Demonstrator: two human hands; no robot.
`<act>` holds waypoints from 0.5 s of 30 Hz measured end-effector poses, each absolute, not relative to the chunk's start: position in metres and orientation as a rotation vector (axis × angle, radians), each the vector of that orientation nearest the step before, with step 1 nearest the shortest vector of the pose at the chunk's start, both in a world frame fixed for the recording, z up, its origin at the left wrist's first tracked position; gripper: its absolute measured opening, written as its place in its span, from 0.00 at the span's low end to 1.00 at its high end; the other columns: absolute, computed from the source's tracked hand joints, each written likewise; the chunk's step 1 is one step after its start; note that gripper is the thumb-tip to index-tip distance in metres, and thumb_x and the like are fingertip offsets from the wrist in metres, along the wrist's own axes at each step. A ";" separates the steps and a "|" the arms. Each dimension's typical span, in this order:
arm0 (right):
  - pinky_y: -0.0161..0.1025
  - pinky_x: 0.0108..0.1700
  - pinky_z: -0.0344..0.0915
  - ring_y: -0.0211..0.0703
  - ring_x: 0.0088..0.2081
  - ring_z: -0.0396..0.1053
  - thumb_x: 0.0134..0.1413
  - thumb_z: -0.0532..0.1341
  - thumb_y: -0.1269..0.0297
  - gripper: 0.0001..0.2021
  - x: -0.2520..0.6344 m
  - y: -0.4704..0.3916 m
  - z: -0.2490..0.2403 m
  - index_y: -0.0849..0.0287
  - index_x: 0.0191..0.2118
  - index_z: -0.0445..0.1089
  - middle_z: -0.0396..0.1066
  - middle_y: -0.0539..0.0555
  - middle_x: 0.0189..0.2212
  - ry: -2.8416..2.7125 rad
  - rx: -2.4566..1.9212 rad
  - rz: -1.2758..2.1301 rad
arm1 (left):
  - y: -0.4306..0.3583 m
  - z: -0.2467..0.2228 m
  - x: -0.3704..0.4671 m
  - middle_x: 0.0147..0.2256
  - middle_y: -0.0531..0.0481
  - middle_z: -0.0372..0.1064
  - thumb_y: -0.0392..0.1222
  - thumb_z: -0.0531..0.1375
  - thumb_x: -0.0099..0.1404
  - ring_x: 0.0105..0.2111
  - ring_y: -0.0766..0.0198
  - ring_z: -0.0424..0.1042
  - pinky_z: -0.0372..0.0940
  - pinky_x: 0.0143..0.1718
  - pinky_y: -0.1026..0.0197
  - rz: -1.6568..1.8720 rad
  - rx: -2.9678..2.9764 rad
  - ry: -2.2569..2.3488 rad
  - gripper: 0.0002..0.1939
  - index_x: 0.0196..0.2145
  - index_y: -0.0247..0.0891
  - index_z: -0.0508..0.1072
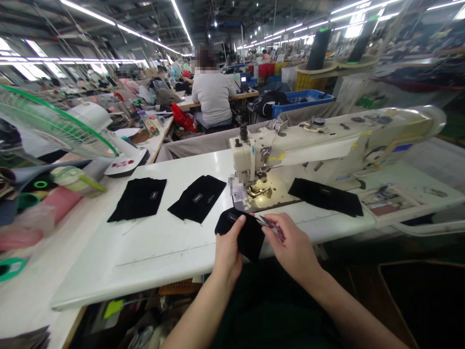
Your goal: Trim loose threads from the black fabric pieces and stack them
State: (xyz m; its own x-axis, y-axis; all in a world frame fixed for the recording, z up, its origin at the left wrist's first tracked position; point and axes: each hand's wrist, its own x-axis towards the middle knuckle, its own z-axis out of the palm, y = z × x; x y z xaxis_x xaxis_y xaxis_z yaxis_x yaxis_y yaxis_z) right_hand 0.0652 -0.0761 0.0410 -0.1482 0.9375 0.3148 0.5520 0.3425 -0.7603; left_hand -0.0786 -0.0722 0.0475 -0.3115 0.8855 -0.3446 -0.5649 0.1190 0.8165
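Observation:
My left hand point(231, 242) grips a black fabric piece point(250, 242) at the table's front edge, its thumb on top beside a small dark label point(231, 216). Closed around a small pair of thread snips point(271, 224) is my right hand point(286, 240), the blades reaching the fabric's upper right edge. Just behind stands the sewing machine point(250, 155), its needle area over a shiny metal plate point(265, 191). Two stacks of labelled black pieces, one at far left point(138, 198) and one nearer point(198, 201), lie on the white table. Another black piece point(325, 196) rests right of the needle.
A green-rimmed fan point(61, 121) stands at the left, near pink material point(65, 201) and a green tape roll point(12, 269). Beyond the table, a person in a white top point(213, 94) sits facing away. A blue crate point(303, 102) and thread cones point(318, 51) are behind the machine.

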 end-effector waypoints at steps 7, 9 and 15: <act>0.43 0.45 0.69 0.48 0.46 0.72 0.64 0.55 0.62 0.10 0.062 -0.073 0.038 0.54 0.48 0.66 0.72 0.55 0.44 -1.835 -1.336 0.570 | -0.073 0.051 -0.075 0.39 0.43 0.79 0.41 0.70 0.52 0.41 0.54 0.78 0.70 0.47 0.54 1.546 0.433 1.187 0.18 0.41 0.33 0.77; 0.43 0.45 0.69 0.48 0.45 0.72 0.64 0.55 0.62 0.10 0.063 -0.072 0.038 0.54 0.48 0.67 0.73 0.55 0.44 -1.830 -1.335 0.569 | -0.073 0.050 -0.075 0.39 0.44 0.79 0.41 0.71 0.52 0.42 0.54 0.78 0.71 0.47 0.54 1.545 0.411 1.206 0.18 0.41 0.34 0.77; 0.43 0.44 0.70 0.49 0.45 0.72 0.63 0.55 0.62 0.10 0.063 -0.071 0.037 0.53 0.48 0.67 0.73 0.55 0.44 -1.831 -1.326 0.561 | -0.073 0.048 -0.075 0.38 0.45 0.79 0.41 0.72 0.49 0.40 0.55 0.78 0.71 0.46 0.54 1.552 0.382 1.210 0.20 0.41 0.35 0.77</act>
